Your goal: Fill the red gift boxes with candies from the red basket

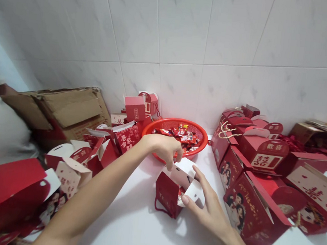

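Observation:
A small red gift box (168, 194) with white inner flaps and a red cord handle stands on the white tabletop with its top open. My right hand (208, 206) grips the box from the right, thumb on the near flap and index finger along the far one. Over the opening hangs my left hand (166, 148), its fingers bent downward and apart, with nothing visible between them. Something red and white shows inside the box, partly hidden by the flaps. Just behind, a red plastic basket (168, 121) holds several red-wrapped candies (189, 137), partly covered by my left hand.
Red gift boxes crowd the right side (255, 207) and left side (96, 154) of the white table (129, 213). A large red box (4, 195) lies at the near left. Behind it are a cardboard carton (67, 107) and a person in a grey shirt (1, 116). A tiled wall (185, 34) borders the back.

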### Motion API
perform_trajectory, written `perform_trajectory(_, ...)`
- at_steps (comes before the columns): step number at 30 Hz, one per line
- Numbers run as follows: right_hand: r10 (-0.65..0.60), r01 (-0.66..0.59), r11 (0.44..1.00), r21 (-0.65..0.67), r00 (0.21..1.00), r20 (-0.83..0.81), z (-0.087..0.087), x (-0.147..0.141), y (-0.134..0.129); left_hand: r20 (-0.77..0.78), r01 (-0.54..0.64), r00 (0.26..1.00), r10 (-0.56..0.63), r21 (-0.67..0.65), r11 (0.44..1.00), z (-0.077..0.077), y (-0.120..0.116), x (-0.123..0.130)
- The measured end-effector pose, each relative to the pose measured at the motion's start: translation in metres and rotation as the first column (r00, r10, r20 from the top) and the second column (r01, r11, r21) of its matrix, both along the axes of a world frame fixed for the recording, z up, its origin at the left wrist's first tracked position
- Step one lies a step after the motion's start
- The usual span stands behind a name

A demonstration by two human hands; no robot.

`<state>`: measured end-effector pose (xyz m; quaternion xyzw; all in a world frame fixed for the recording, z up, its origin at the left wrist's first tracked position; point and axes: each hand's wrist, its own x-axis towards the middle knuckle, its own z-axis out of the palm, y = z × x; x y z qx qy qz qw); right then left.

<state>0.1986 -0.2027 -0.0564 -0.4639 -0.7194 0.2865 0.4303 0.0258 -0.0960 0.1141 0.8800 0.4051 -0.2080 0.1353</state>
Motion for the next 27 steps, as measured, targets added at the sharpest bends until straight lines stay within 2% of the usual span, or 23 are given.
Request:
perform_trajectory(6, -0.012, 0.012, 0.992, 0.123, 1.000, 0.000, 0.000, 0.002, 0.000, -0.064, -0.033, 0.998, 0.027, -0.096, 0.995, 0.001, -0.003, -0.019)
perform_trajectory(10, 0.023, -0.023, 0.991, 0.130, 1.000, 0.007, -0.006, 0.003, 0.002, -0.035, -0.102, 0.995, 0.096, -0.274, 0.956, 0.003, -0.007, -0.028)
perform_trajectory(12, 0.031, -0.032, 0.990, 0.137, 1.000, 0.004, -0.008, 0.002, 0.002, -0.019, -0.121, 0.992, 0.122, -0.323, 0.939, 0.004, -0.008, -0.029)
perform_trajectory(16, 0.051, -0.053, 0.974, 0.219, 0.999, 0.014, -0.010, 0.001, 0.000, -0.045, -0.137, 0.990, 0.130, -0.243, 0.960, -0.002, -0.008, -0.027)
perform_trajectory(21, 0.116, -0.117, 0.926, 0.359, 0.993, 0.027, -0.009, -0.003, -0.003, -0.034, -0.125, 0.992, 0.121, -0.180, 0.976, -0.011, -0.006, -0.021)
perform_trajectory(27, 0.187, -0.205, 0.898, 0.389, 0.979, 0.084, -0.007, -0.004, -0.002, -0.065, -0.132, 0.990, 0.127, -0.078, 0.988, -0.023, -0.009, -0.007)
